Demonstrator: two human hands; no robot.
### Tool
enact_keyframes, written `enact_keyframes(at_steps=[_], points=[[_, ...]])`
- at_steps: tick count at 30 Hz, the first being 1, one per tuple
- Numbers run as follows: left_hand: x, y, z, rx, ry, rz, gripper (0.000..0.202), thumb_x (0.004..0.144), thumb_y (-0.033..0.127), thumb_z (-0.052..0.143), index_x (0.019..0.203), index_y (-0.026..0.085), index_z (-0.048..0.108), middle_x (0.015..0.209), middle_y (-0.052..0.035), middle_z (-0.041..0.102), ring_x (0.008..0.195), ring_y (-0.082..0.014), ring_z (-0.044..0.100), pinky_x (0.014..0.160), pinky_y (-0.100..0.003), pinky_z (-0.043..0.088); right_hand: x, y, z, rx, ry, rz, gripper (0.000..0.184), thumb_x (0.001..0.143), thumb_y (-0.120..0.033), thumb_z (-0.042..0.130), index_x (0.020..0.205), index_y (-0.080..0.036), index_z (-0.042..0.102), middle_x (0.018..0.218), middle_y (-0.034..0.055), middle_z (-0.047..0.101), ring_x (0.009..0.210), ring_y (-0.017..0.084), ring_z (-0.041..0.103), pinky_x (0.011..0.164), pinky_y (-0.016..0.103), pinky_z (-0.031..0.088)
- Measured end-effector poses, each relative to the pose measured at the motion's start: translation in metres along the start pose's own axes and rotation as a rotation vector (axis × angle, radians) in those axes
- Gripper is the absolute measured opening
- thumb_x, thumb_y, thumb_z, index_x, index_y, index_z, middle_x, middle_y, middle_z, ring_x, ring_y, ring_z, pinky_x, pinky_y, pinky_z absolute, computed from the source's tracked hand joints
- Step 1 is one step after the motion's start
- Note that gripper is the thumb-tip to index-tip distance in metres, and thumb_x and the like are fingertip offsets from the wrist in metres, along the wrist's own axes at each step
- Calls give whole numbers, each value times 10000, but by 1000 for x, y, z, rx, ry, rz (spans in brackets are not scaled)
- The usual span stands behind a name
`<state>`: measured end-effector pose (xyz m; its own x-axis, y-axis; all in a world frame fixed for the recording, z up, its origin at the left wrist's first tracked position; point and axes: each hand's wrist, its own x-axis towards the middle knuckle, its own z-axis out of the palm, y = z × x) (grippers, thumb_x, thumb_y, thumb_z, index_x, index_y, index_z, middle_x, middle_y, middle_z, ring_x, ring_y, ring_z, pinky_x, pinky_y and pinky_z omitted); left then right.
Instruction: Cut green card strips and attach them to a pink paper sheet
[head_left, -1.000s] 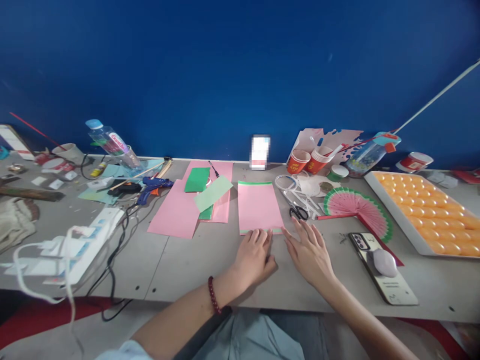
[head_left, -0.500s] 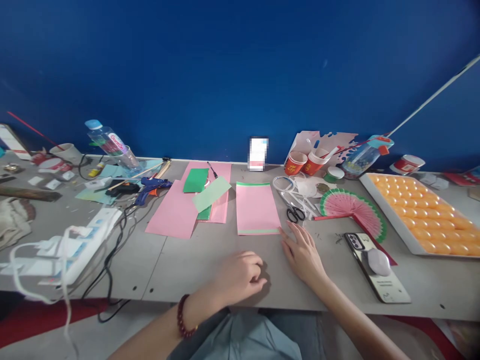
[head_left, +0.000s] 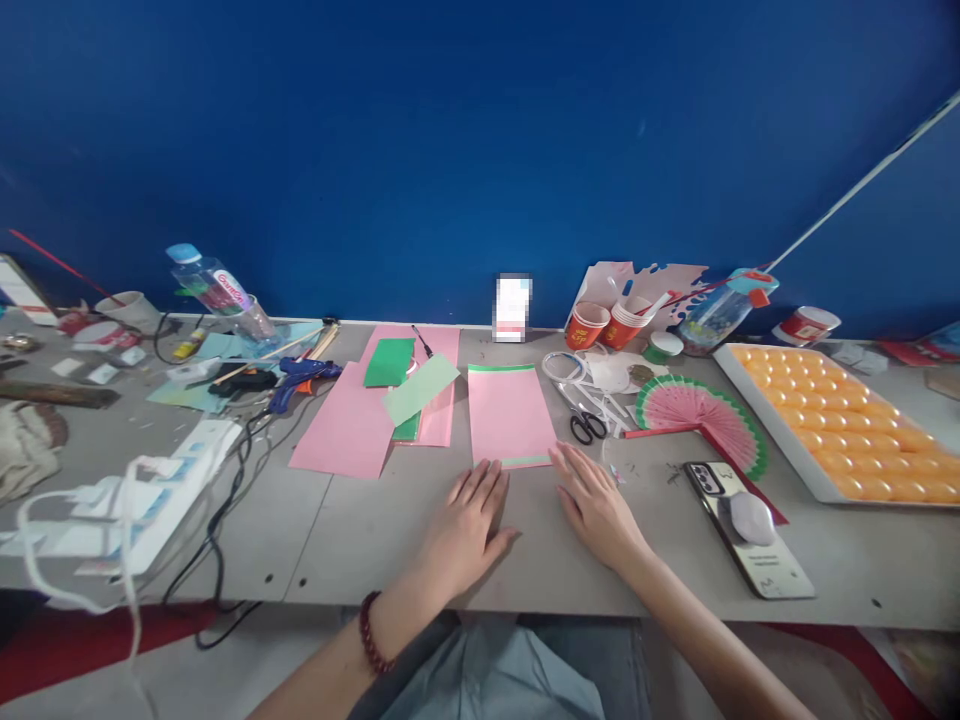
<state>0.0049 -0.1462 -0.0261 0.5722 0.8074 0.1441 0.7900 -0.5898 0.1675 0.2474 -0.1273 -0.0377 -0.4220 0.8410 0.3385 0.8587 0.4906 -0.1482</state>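
A pink sheet of paper [head_left: 511, 415] with green strips along its far and near edges lies flat before me. My left hand [head_left: 466, 520] rests palm down, its fingers stretched to the sheet's near left corner. At the near right corner lie the fingertips of my right hand [head_left: 596, 500], also flat and spread. Neither hand grips anything. Black-handled scissors [head_left: 588, 428] lie just beyond the right hand. To the left are another pink sheet [head_left: 345, 425], a dark green piece of paper [head_left: 389, 362] and a pale green strip [head_left: 421, 391].
A pink and green pleated paper fan [head_left: 697, 410], a phone [head_left: 750, 540] and a tray of orange balls [head_left: 855, 430] are on the right. Red paper cups [head_left: 587, 325] stand behind. Left are a blue glue gun [head_left: 296, 380], a power strip [head_left: 180, 490] and a bottle [head_left: 217, 285].
My left hand has uncurled and moved forward to the sheet's near edge, fingers now spread flat. My right hand has shifted slightly left at the near right corner.
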Motion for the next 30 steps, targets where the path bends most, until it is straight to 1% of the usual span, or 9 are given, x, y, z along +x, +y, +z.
enact_keyframes(at_steps=[2, 4, 7, 11, 14, 19, 22, 26, 30], points=[[0, 1, -1, 16, 5, -13, 594, 957, 457, 389, 1461, 152, 313, 1508, -102, 352, 1396, -275, 304, 1113, -465, 311, 2, -1, -2, 3, -32, -111, 600, 958, -204, 360, 1524, -241, 163, 1439, 88, 471, 1315, 210, 438, 1053, 413, 410], [-1, 3, -1, 37, 13, -32, 596, 956, 457, 387, 1469, 166, 301, 1509, -95, 352, 1393, -283, 306, 1108, -492, 310, 4, -2, -3, 5, -54, -142, 583, 957, -201, 373, 1515, -230, 206, 1404, 74, 515, 1284, 194, 477, 1074, 405, 401], [-2, 6, -1, 81, 16, -61, 592, 958, 459, 378, 1473, 180, 296, 1516, -84, 339, 1383, -287, 322, 1087, -511, 330, 4, -3, -2, 3, -58, -130, 537, 959, -195, 372, 1488, -235, 293, 1363, 63, 557, 1246, 188, 519, 1089, 422, 391], [-6, 10, 1, 135, 14, -123, 547, 967, 416, 367, 1454, 168, 339, 1509, -89, 350, 1362, -289, 356, 1032, -499, 387, 3, -5, -2, -11, -63, -113, 497, 964, -194, 359, 1459, -245, 360, 1366, 59, 555, 1247, 188, 520, 1101, 449, 367], [-7, 12, 3, 149, 27, -153, 533, 968, 399, 359, 1440, 151, 364, 1501, -98, 364, 1345, -285, 379, 1008, -480, 408, 2, -5, -1, -13, -76, -103, 486, 967, -193, 352, 1450, -244, 373, 1369, 55, 552, 1253, 187, 511, 1112, 459, 342], [-7, 11, 4, 144, 42, -159, 558, 968, 445, 337, 1430, 135, 378, 1493, -90, 382, 1334, -279, 389, 1005, -470, 406, 5, -4, -4, -8, -108, -108, 485, 968, -197, 358, 1451, -243, 370, 1343, 64, 566, 1238, 193, 500, 1107, 458, 320], [-6, 8, 3, 142, 42, -127, 565, 956, 443, 373, 1427, 132, 379, 1491, -102, 383, 1326, -292, 391, 995, -460, 404, 14, -8, -11, -31, -154, -132, 479, 962, -254, 401, 1441, -274, 390, 1274, 84, 586, 1193, 220, 503, 1090, 475, 308], [-3, 6, 0, 107, 33, -111, 566, 925, 402, 426, 1419, 130, 385, 1516, -104, 338, 1306, -300, 400, 982, -451, 401, 27, -19, -17, -108, -192, -137, 465, 944, -369, 450, 1401, -284, 459, 1189, 104, 590, 1102, 252, 509, 1053, 474, 309], [-2, 6, 0, 79, 13, -126, 575, 897, 372, 451, 1417, 137, 383, 1520, -89, 334, 1302, -297, 393, 985, -454, 389, 32, -23, -14, -160, -193, -127, 474, 953, -362, 424, 1422, -302, 424, 1181, 103, 579, 1076, 262, 496, 1032, 480, 298]])
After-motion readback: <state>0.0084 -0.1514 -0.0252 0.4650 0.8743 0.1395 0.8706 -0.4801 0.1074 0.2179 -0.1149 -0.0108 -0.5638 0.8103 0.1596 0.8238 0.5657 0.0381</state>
